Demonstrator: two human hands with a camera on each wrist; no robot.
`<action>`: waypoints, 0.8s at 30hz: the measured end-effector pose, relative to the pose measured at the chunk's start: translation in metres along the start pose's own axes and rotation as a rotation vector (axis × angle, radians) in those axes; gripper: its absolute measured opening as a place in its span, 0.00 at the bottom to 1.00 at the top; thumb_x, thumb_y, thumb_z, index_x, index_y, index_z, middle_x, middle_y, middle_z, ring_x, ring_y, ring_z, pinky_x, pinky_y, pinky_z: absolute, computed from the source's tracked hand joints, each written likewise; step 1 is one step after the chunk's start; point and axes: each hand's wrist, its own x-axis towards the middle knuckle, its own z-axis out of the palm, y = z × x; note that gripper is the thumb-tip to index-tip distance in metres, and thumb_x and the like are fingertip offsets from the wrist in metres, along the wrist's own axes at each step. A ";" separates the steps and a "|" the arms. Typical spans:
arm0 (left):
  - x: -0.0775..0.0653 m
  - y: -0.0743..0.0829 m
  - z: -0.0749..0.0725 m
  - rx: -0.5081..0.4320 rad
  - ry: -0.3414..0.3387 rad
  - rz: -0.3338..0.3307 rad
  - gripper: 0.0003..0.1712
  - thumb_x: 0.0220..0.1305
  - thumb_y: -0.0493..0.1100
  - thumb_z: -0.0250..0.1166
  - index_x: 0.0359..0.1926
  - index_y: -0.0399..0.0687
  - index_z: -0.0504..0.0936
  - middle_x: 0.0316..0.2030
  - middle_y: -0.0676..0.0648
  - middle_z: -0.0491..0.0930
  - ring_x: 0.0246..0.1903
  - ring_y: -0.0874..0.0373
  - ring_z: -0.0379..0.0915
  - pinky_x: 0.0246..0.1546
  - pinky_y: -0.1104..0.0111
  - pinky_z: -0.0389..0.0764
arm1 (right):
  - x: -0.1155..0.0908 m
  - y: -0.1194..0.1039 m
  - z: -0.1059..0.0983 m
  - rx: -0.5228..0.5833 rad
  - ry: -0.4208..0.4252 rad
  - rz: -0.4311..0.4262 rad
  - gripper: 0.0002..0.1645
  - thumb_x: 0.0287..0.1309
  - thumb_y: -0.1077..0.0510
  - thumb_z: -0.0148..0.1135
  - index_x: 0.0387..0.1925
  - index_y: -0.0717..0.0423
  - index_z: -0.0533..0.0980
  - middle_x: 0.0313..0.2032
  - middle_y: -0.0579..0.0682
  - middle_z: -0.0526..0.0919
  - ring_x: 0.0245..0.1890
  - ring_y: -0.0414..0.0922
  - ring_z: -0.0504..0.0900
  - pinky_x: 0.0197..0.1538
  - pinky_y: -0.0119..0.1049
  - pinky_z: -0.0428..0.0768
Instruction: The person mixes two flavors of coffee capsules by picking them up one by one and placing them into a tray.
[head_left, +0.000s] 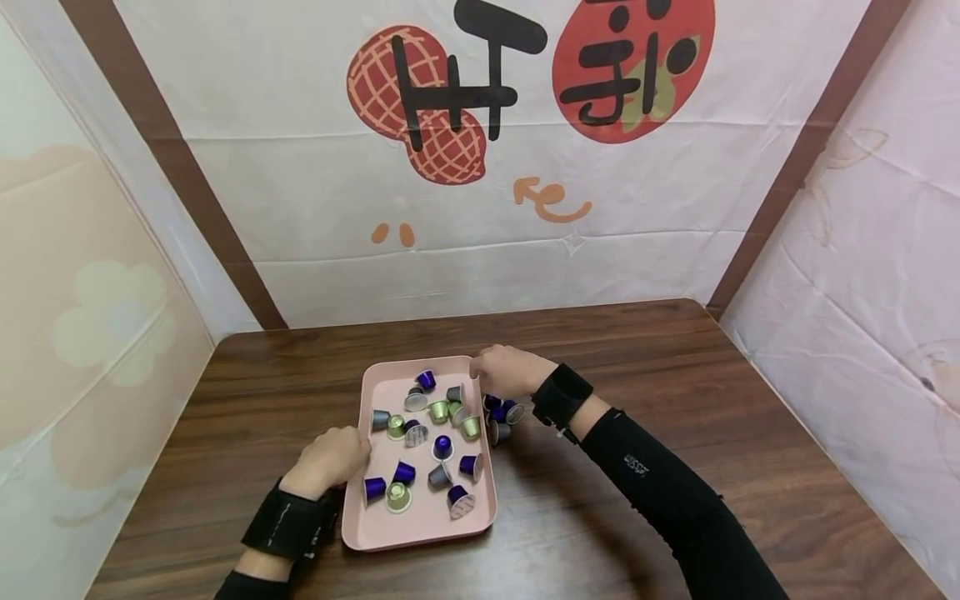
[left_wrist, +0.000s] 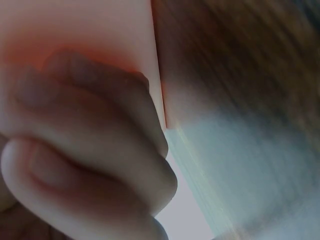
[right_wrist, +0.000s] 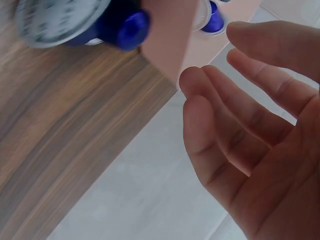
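Note:
A pink tray (head_left: pixel 375 533) holds coffee capsules in purple, green and grey, some upright and others tipped over, such as a green capsule (head_left: pixel 398 497) and a purple capsule (head_left: pixel 442 447). At the tray's left rim, my left hand (head_left: pixel 330 460) grips the edge; the left wrist view shows its curled fingers (left_wrist: pixel 95 120) against the pink wall. My right hand (head_left: pixel 512 372) is at the far right corner of the tray. Its fingers (right_wrist: pixel 240 105) are loosely bent, thumb apart, with nothing seen between them; whether they touch the rim I cannot tell.
Several purple and grey capsules (head_left: pixel 501 414) lie in a cluster on the wooden table (head_left: pixel 645 483), just outside the tray's right wall and below my right hand. A printed white cloth (head_left: pixel 480 287) hangs behind the table, with pale cloths at both sides.

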 end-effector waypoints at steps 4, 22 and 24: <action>0.000 -0.001 0.000 0.003 0.002 0.002 0.17 0.65 0.43 0.49 0.22 0.42 0.75 0.22 0.43 0.73 0.22 0.49 0.71 0.23 0.57 0.70 | -0.009 0.007 0.003 0.019 -0.001 0.025 0.11 0.60 0.65 0.56 0.43 0.56 0.79 0.37 0.48 0.80 0.32 0.40 0.76 0.40 0.35 0.75; 0.001 0.000 0.000 0.003 -0.011 -0.001 0.18 0.66 0.43 0.48 0.22 0.42 0.74 0.19 0.44 0.72 0.21 0.49 0.70 0.23 0.58 0.70 | -0.036 0.026 0.037 -0.006 -0.037 0.035 0.16 0.49 0.68 0.63 0.43 0.54 0.80 0.43 0.48 0.80 0.42 0.42 0.78 0.46 0.36 0.76; 0.001 0.000 0.001 0.003 -0.012 -0.001 0.18 0.66 0.43 0.48 0.22 0.42 0.74 0.20 0.44 0.72 0.21 0.49 0.70 0.23 0.57 0.70 | -0.036 0.028 0.039 -0.005 -0.045 0.041 0.16 0.48 0.68 0.64 0.41 0.54 0.80 0.42 0.46 0.80 0.41 0.41 0.78 0.46 0.36 0.76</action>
